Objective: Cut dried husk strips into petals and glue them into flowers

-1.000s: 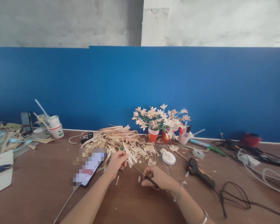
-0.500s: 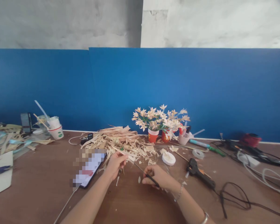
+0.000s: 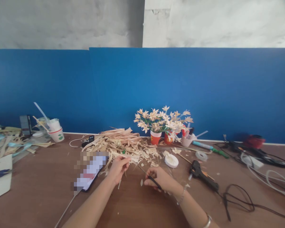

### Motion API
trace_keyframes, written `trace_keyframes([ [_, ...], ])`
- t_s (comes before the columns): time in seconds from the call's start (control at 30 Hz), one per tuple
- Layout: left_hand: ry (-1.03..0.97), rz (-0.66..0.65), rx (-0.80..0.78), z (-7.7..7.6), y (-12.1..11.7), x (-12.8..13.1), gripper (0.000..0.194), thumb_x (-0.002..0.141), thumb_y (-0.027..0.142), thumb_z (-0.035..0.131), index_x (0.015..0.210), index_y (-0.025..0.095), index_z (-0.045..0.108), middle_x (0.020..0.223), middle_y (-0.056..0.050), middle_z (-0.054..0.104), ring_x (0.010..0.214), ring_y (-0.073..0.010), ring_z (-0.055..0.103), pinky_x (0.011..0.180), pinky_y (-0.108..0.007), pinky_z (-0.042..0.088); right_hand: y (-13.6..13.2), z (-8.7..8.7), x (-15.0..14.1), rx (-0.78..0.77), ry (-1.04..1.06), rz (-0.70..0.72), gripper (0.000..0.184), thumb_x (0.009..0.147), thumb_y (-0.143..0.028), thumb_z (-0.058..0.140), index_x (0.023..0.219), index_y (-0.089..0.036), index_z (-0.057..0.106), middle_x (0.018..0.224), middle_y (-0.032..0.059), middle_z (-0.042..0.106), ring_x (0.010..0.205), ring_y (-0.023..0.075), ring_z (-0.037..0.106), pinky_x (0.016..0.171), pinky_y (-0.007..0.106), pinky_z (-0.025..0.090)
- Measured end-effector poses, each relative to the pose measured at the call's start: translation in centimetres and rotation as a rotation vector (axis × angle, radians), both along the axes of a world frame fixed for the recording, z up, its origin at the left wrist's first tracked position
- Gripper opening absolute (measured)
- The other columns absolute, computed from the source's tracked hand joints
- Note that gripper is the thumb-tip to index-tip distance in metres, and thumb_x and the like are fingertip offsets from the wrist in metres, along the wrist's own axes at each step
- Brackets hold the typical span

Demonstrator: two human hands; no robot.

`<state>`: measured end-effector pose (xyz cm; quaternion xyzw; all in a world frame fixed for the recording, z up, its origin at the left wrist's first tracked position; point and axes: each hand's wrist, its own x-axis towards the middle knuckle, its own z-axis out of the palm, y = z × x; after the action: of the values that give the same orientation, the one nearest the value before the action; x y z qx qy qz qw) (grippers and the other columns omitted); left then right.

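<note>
My left hand is closed in a pinch on a pale straw strip with a bit of green at its end, at the near edge of the straw pile. My right hand is closed on black-handled scissors, whose blades point up and left toward the strip. Both hands hover just above the brown table. Small straw offcuts lie on the wood between them.
A phone lies left of my left hand. Cups of straw flowers stand behind the pile. A white tape roll, a black glue gun, cables and a paper cup are spread around.
The straw strip in my left hand has swung from hanging down-right to lying nearly level. My right hand with the scissors has shifted slightly toward it.
</note>
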<state>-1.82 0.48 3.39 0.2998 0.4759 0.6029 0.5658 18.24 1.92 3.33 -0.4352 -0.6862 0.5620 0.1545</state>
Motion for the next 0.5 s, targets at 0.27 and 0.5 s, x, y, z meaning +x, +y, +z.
trace_keyframes([
  [0.27, -0.128, 0.016, 0.001, -0.52, 0.03, 0.50, 0.022, 0.053, 0.020, 0.077, 0.062, 0.012, 0.058, 0.045, 0.007, 0.049, 0.041, -0.0012, 0.040, 0.036, -0.011, 0.025, 0.03, -0.33, -0.19, 0.036, 0.005, -0.013, 0.035, 0.061, -0.042, 0.071, 0.073, -0.017, 0.050, 0.042, -0.0099, 0.047, 0.032, 0.0041, 0.037, 0.028, 0.014, 0.027],
  [0.5, -0.181, 0.004, 0.005, -0.94, 0.14, 0.69, 0.023, 0.052, 0.019, 0.078, 0.060, 0.011, 0.059, 0.047, 0.006, 0.050, 0.042, -0.0009, 0.041, 0.036, -0.011, 0.025, 0.12, -0.32, -0.21, 0.041, 0.010, -0.018, 0.034, 0.061, -0.041, 0.071, 0.073, -0.017, 0.050, 0.041, -0.0097, 0.047, 0.032, 0.0048, 0.037, 0.028, 0.014, 0.028],
])
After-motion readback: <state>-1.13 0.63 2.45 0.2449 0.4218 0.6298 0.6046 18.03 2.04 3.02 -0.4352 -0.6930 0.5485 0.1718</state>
